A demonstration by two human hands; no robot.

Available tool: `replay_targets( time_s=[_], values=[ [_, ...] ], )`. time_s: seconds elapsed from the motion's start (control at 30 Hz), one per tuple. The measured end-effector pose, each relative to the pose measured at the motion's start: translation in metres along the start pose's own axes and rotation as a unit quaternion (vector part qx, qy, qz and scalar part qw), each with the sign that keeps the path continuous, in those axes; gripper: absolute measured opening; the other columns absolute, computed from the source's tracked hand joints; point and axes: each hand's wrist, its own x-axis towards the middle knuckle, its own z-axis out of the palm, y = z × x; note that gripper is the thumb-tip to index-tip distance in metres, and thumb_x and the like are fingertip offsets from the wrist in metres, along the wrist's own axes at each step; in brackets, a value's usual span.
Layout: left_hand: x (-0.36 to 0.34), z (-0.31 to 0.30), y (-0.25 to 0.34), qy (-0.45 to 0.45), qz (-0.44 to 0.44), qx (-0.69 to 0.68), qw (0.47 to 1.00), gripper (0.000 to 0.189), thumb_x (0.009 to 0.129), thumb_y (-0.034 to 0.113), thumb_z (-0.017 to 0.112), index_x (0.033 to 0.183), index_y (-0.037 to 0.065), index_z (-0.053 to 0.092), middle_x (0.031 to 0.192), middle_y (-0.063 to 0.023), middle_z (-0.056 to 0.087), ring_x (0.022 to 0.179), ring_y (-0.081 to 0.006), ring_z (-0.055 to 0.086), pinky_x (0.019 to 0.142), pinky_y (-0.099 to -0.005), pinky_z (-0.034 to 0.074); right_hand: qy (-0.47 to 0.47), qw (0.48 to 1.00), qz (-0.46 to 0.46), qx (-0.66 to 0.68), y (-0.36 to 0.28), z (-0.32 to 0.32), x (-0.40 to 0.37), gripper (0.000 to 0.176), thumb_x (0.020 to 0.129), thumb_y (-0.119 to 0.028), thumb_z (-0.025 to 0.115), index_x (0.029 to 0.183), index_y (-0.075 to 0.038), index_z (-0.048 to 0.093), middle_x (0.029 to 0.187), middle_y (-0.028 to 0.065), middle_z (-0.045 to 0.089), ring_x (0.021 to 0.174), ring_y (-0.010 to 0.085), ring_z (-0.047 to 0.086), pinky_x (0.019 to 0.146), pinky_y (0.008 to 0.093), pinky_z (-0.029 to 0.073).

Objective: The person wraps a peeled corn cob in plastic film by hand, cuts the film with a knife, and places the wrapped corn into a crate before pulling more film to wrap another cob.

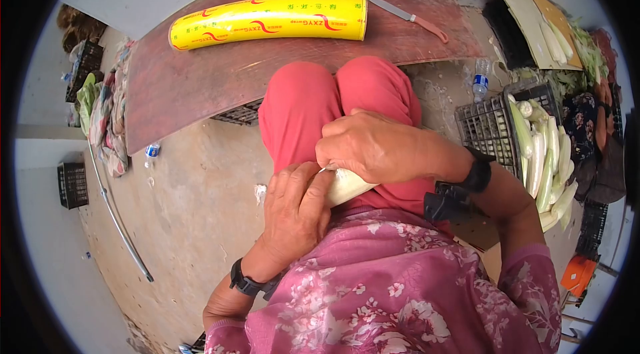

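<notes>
A long, pale green-white vegetable (349, 187) lies across my lap, its exact kind not clear. My left hand (293, 206) is closed around its left end, thumb pressed near the top. From above, my right hand (373, 147) is closed on the same vegetable, with its fingertips pinched close to my left thumb. A small whitish tip shows between the two hands. My fingers cover much of the vegetable, and the underside is hidden.
Ahead stands a low reddish board table (220, 81) bearing a yellow roll of wrap (267, 21) and a knife (408, 16). To the right, a black crate (487, 127) holds several similar vegetables (548, 154). A bottle (481, 81) stands near it. A metal pole (120, 221) lies left.
</notes>
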Motion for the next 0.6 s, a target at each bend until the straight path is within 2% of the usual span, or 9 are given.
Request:
replay_targets(
  time_s=[0.07, 0.23, 0.37, 0.47, 0.6],
  values=[
    [0.001, -0.001, 0.0, 0.001, 0.001, 0.007, 1.0, 0.049, 0.071, 0.006, 0.068, 0.119, 0.0, 0.062, 0.116, -0.0184, 0.059, 0.099, -0.0339, 0.059, 0.087, -0.0451, 0.046, -0.027, 0.999, 0.017, 0.007, 0.002, -0.002, 0.002, 0.006, 0.09, -0.011, 0.064, 0.091, -0.005, 0.064, 0.084, 0.0109, 0.06, 0.083, 0.0309, 0.062, 0.077, 0.0426, 0.046],
    [0.001, -0.001, -0.003, 0.023, 0.044, 0.025, 0.998, 0.046, 0.075, 0.008, 0.067, 0.121, 0.007, 0.064, 0.115, -0.0164, 0.059, 0.099, -0.032, 0.058, 0.09, -0.0452, 0.043, -0.046, 0.99, 0.071, 0.111, 0.006, -0.004, 0.009, 0.007, 0.086, -0.006, 0.063, 0.085, 0.001, 0.065, 0.08, 0.0155, 0.064, 0.076, 0.0348, 0.065, 0.071, 0.0438, 0.049],
    [0.004, -0.004, 0.0, -0.003, 0.033, 0.031, 0.999, 0.047, 0.077, 0.009, 0.066, 0.124, 0.01, 0.065, 0.114, -0.0153, 0.058, 0.099, -0.0312, 0.057, 0.087, -0.0436, 0.044, -0.056, 0.978, 0.121, 0.16, 0.003, -0.007, 0.013, 0.007, 0.084, -0.004, 0.063, 0.084, 0.002, 0.065, 0.08, 0.0168, 0.067, 0.076, 0.0361, 0.066, 0.071, 0.044, 0.05],
    [0.006, -0.006, 0.003, -0.029, 0.014, 0.036, 0.999, 0.049, 0.077, 0.008, 0.066, 0.126, 0.009, 0.065, 0.113, -0.0155, 0.059, 0.099, -0.0313, 0.057, 0.086, -0.0433, 0.044, -0.059, 0.977, 0.125, 0.161, 0.003, -0.006, 0.015, 0.006, 0.084, -0.004, 0.064, 0.085, 0.002, 0.065, 0.081, 0.0163, 0.066, 0.078, 0.0362, 0.065, 0.07, 0.0443, 0.05],
    [0.007, -0.006, 0.005, -0.042, 0.004, 0.046, 0.998, 0.051, 0.076, 0.006, 0.065, 0.127, 0.004, 0.064, 0.112, -0.0163, 0.059, 0.098, -0.0319, 0.057, 0.085, -0.0432, 0.044, -0.039, 0.994, 0.056, 0.09, 0.007, 0.001, 0.01, 0.004, 0.085, -0.004, 0.064, 0.085, 0.001, 0.063, 0.081, 0.0155, 0.063, 0.079, 0.0358, 0.064, 0.071, 0.0443, 0.05]
  ],
)
